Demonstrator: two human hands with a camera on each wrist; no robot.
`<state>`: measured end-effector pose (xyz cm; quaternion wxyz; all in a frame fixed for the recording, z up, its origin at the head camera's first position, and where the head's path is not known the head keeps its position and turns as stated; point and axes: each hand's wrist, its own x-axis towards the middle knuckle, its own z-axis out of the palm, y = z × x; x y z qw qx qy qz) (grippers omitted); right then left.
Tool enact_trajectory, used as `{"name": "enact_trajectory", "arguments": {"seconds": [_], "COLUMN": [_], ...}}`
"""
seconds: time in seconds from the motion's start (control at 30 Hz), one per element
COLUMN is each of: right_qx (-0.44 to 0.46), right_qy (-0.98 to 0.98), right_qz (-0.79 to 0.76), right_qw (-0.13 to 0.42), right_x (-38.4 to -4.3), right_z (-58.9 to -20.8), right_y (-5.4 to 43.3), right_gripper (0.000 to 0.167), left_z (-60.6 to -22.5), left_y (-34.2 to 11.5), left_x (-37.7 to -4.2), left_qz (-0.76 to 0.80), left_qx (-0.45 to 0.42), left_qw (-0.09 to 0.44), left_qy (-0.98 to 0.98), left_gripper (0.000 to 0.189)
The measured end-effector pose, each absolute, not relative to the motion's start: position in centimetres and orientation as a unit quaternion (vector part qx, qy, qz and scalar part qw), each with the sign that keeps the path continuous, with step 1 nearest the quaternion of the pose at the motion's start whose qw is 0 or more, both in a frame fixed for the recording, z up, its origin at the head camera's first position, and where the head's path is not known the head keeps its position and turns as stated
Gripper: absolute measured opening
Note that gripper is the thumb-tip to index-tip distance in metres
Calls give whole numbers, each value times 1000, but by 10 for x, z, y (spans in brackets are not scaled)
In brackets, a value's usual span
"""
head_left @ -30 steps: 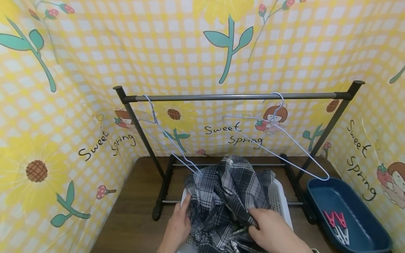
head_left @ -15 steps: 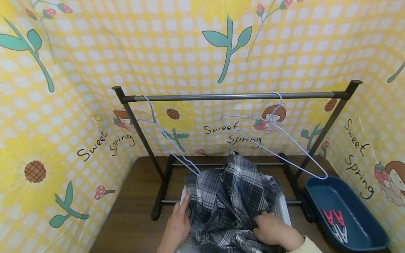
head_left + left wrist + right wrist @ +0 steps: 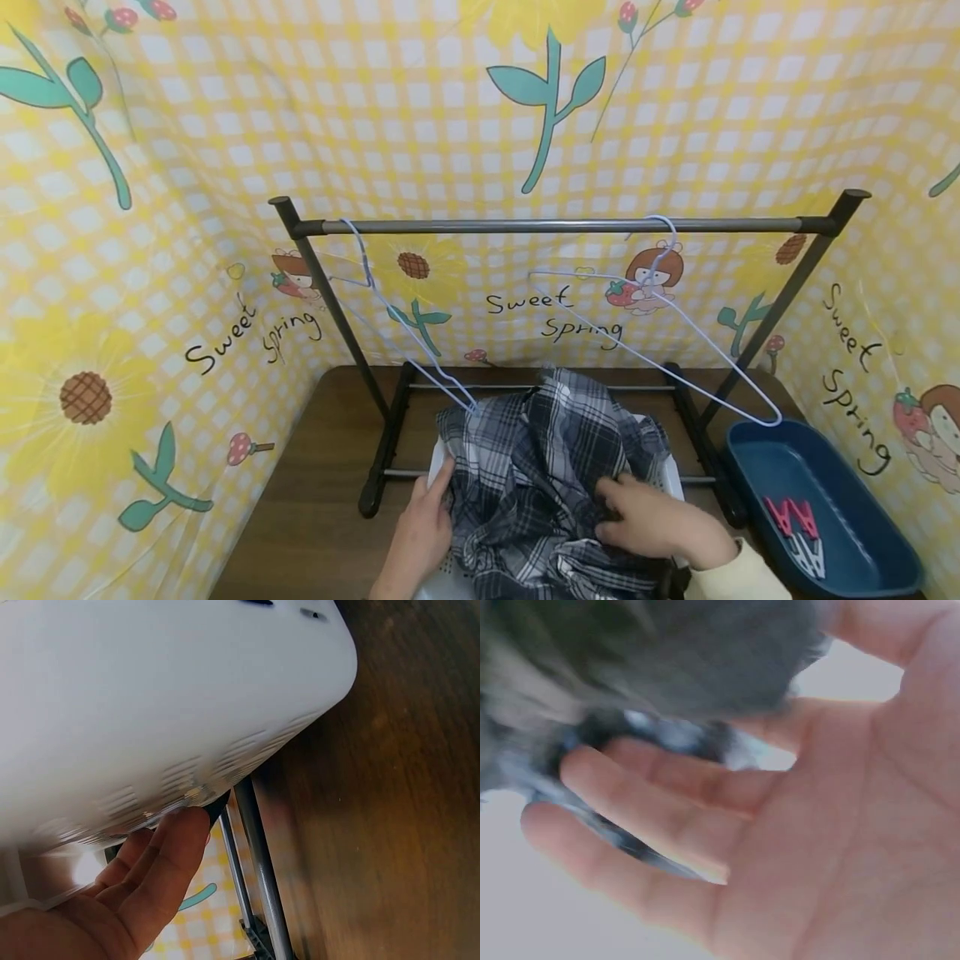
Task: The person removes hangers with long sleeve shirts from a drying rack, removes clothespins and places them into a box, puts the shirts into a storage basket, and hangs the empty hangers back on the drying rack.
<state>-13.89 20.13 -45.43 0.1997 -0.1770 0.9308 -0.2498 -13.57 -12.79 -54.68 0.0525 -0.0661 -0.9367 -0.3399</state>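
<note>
A crumpled black, grey and white plaid garment, probably a shirt (image 3: 517, 492), lies heaped in a white basket (image 3: 670, 477) with perforated walls. At the basket's left side, my left hand (image 3: 422, 527) holds the rim; the left wrist view shows its fingers (image 3: 169, 859) against the slotted outer wall, thumb out of sight. My right hand (image 3: 648, 518) is over the right part of the shirt, thumb and fingers spread. In the right wrist view those fingers (image 3: 682, 817) are fairly straight, with blurred cloth (image 3: 705, 660) against them.
Behind the basket stands a dark metal rack (image 3: 487, 226) with two lilac wire hangers (image 3: 405, 325) on its bar. The left hanger's lower end reaches the shirt. A blue tub (image 3: 840, 492) with pink and white clothespins (image 3: 798, 533) sits right, on the brown wooden table (image 3: 300, 467).
My right hand has loosened its pinch on the shirt and spread its fingers. The shirt's right part has spread rightward over the basket. The left hand has stayed at the basket's side.
</note>
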Motion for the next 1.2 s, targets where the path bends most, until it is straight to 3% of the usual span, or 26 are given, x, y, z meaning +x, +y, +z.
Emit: {"name": "enact_trajectory", "arguments": {"seconds": [0.13,0.23,0.37,0.47,0.57,0.73,0.83,1.03,1.2], "right_qx": [-159,-142,-133,-126,-138,-166,-182,-247,-337], "right_qy": [952,963,965,973,982,985,979,953,924], "right_qz": [-250,-228,-216,-173,-105,-56,-78,-151,-172], "right_qw": [79,26,60,86,69,-4,-44,-91,-53], "right_x": [-147,-167,-205,-225,-231,-230,-228,-217,-198], "right_z": [-423,-417,-432,-450,-468,-486,-487,-479,-465], "right_y": [195,184,172,163,157,152,154,157,154], "right_gripper": [56,77,104,114,108,68,54,51,45], "left_z": [-545,-546,-547,-549,-549,-547,-545,-544,-543], "left_y": [-127,-127,-126,-124,-121,-120,-122,-123,-124], "left_x": [-136,-136,-137,-138,-138,-137,-136,-136,-136], "left_qz": [-335,-335,-334,-331,-331,-332,-332,-329,-328], "left_qx": [-71,-65,-57,-62,-64,-55,-58,-58,-58], "left_qw": [59,47,43,49,47,41,40,33,40], "left_qy": [-938,-939,-940,-940,-940,-941,-941,-942,-942], "left_gripper": [65,63,61,61,60,59,58,57,57]}}
